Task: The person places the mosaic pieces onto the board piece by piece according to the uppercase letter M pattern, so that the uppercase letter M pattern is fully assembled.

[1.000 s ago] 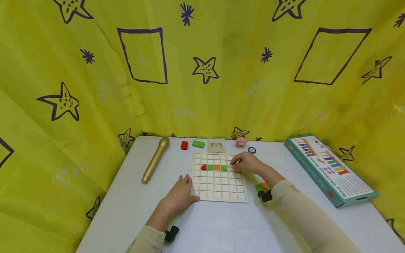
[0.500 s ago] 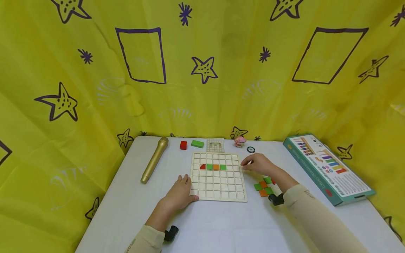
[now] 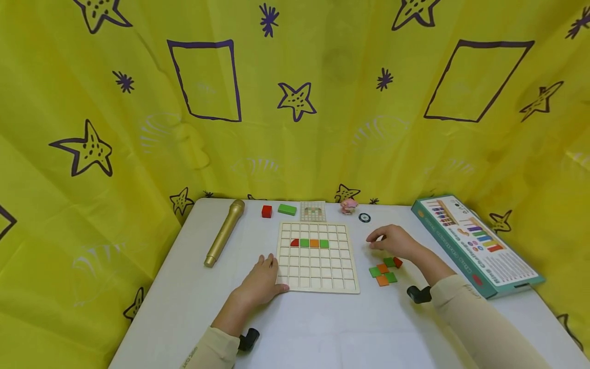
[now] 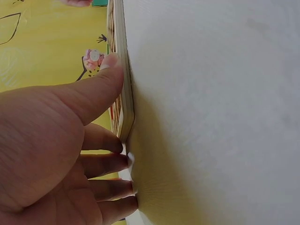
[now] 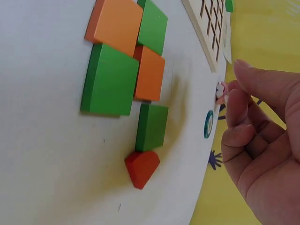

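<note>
A pale wooden grid board (image 3: 318, 268) lies on the white table. One row of it bears a red piece with a rounded corner (image 3: 295, 243), a green tile (image 3: 304, 243), an orange tile (image 3: 314, 243) and another green tile (image 3: 324, 244). At the board's near left corner rests my left hand (image 3: 260, 282), thumb against the near edge, fingers beside the left edge. My right hand (image 3: 392, 241) hovers right of the board with loosely bent fingers and holds nothing. Just below it lie loose green tiles (image 5: 110, 82), orange tiles (image 5: 150, 75) and a red piece (image 5: 142, 168).
Behind the board lie a small pattern card (image 3: 313, 211), a green block (image 3: 287, 209), a red cube (image 3: 267, 211), a pink figurine (image 3: 349, 206) and a dark round disc (image 3: 364, 218). A gold microphone (image 3: 224, 233) lies left, a game box (image 3: 477, 243) right.
My right hand has moved off the board to the right, over toward the loose tiles, which now show fully. My left hand has stayed at the board's corner.
</note>
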The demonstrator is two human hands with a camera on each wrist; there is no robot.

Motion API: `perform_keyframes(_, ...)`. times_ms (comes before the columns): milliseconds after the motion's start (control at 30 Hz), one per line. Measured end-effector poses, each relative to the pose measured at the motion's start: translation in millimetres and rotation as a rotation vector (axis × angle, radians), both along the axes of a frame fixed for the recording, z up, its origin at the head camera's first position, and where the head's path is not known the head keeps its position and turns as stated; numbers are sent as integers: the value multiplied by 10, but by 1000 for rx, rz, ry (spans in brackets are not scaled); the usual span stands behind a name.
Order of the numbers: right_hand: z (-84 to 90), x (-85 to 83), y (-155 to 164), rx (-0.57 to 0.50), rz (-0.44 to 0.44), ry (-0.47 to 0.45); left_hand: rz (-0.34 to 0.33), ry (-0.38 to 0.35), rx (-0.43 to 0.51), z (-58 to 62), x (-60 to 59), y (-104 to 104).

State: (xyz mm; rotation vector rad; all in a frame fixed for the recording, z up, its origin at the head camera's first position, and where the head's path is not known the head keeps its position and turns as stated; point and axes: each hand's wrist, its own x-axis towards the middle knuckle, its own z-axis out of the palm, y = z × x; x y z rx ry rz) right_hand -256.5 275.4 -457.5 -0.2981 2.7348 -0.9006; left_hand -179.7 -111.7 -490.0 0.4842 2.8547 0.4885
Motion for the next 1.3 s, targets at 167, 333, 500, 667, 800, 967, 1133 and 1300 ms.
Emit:
perform_keyframes(167, -18, 30, 117, 18, -13, -14, -4, 2, 3, 9, 0, 1)
perform_keyframes(333, -24, 97, 202, 7, -38, -43, -1, -2, 7, 25, 5, -1)
perform_keyframes(500, -24, 174, 285, -10, -48, -66, 2, -4, 5, 31, 2, -4)
perform_keyframes(667, -55, 239, 347, -29, -68, -109, 4, -4, 2, 16, -8, -6)
perform_keyframes(800, -94, 280, 404, -43, -74, -121, 1, -7, 6, 8, -9, -3)
perform_keyframes(967, -159, 325, 485, -56, -76, -130, -7, -3, -1, 0, -11, -9)
perform_keyframes(1133, -229, 361, 527, -55, -68, -116, -2, -3, 0, 0, -13, -9)
perform_keyframes(1300, -268, 377, 555, -54, -65, -93, 4, -9, 14, 13, 0, 1)
